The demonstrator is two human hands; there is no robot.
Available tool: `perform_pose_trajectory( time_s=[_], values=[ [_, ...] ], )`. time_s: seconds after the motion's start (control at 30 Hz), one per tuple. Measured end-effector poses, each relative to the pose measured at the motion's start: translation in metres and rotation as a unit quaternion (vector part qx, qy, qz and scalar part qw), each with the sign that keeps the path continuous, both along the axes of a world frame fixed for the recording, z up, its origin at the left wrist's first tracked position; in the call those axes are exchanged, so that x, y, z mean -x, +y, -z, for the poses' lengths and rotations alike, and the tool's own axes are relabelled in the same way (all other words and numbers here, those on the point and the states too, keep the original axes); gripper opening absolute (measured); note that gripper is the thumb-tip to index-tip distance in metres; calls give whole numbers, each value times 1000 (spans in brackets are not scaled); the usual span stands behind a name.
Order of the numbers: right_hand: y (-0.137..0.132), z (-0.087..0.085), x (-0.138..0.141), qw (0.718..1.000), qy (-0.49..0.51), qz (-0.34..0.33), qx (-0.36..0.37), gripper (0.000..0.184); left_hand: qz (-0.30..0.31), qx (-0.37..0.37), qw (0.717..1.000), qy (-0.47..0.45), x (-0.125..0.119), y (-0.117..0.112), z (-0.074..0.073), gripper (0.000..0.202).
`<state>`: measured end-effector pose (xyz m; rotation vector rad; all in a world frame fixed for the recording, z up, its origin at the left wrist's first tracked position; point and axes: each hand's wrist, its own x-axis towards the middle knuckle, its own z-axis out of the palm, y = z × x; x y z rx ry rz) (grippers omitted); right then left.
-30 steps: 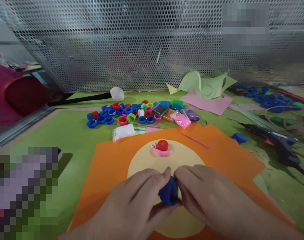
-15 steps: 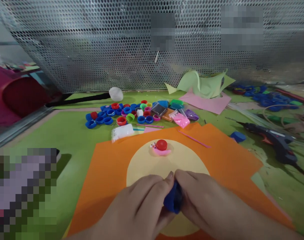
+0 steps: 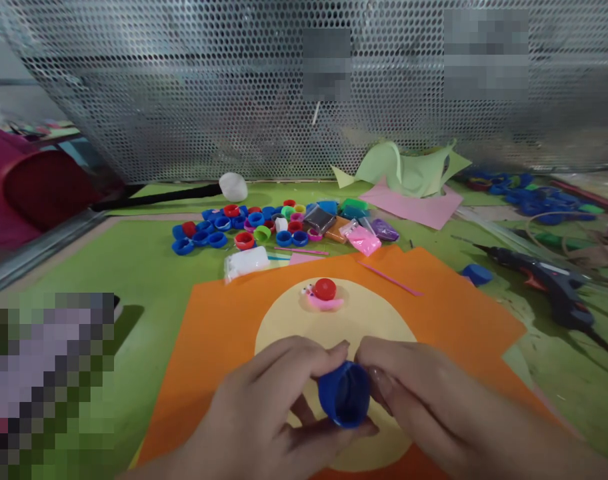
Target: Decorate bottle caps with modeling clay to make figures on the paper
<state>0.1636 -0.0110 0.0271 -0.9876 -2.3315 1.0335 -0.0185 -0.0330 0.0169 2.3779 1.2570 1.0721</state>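
A blue bottle cap [image 3: 344,395] is tilted with its hollow side facing me, over the pale yellow paper circle [image 3: 284,320]. My left hand [image 3: 279,393] grips it from the left, thumb below and forefinger on top. Closed fingers of my right hand [image 3: 414,387] press at the cap's right edge; their tips are partly hidden. Just beyond my hands, a small snail figure with a red cap shell [image 3: 325,289], a pink body [image 3: 327,304] and little eyes lies on the circle. Under the circle is orange paper [image 3: 204,347].
Several coloured bottle caps [image 3: 223,224] lie at the back, beside bagged pink clay [image 3: 363,238] and a white packet [image 3: 246,263]. A glue gun [image 3: 549,283] and a blue cap [image 3: 477,274] are on the right. Perforated metal [image 3: 224,100] stands behind. A blurred-out object [image 3: 44,380] is at left.
The blue cap has turned so its hollow side faces me more. My left fingers have spread around it, and my right hand has shifted slightly to the right.
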Motion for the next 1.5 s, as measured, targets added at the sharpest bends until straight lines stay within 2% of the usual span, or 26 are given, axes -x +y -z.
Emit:
perform_pose_trajectory(
  time_s=[0.1,0.2,0.3,0.37,0.43,0.53,0.67,0.77,0.87,0.93,1.0,1.1,1.27,1.4,1.5],
  values=[
    [0,0,-2,1000,-17,-5,-6,17,28,87,992,-87,0,1,2,23],
    [0,0,-2,999,-52,-4,-9,18,28,99,988,-113,0,0,4,28],
    [-1,0,-1,997,-22,18,-67,19,25,129,979,-155,-1,1,2,28],
    [-2,-1,-1,995,20,13,-99,20,32,187,965,-182,-2,2,-1,30],
    [-2,-1,-1,993,58,-4,-107,22,47,252,940,-225,-3,1,-4,29],
    [-3,0,-2,992,73,-4,-99,27,72,353,888,-284,-1,0,-10,26],
    [-5,0,-4,998,37,1,-49,43,62,491,826,-269,1,0,-18,28],
    [-5,-2,-4,999,42,-5,-3,53,65,535,789,-295,3,3,-20,28],
    [-5,-5,-4,998,51,-14,23,59,120,560,753,-324,7,3,-19,29],
    [-5,-5,-5,999,39,-23,26,60,143,550,761,-312,11,4,-19,35],
    [-6,-1,-8,998,21,-50,30,58,138,540,783,-275,15,4,-21,38],
    [-8,10,-12,993,7,-101,56,49,132,534,810,-201,18,5,-26,32],
    [-9,24,-18,984,68,-125,109,41,147,509,840,-118,22,8,-26,26],
    [-7,17,-14,970,116,-129,169,39,168,470,865,-54,24,10,-24,29],
    [-6,11,-5,942,156,-111,277,43,185,447,875,-21,24,12,-26,25]
  ],
)
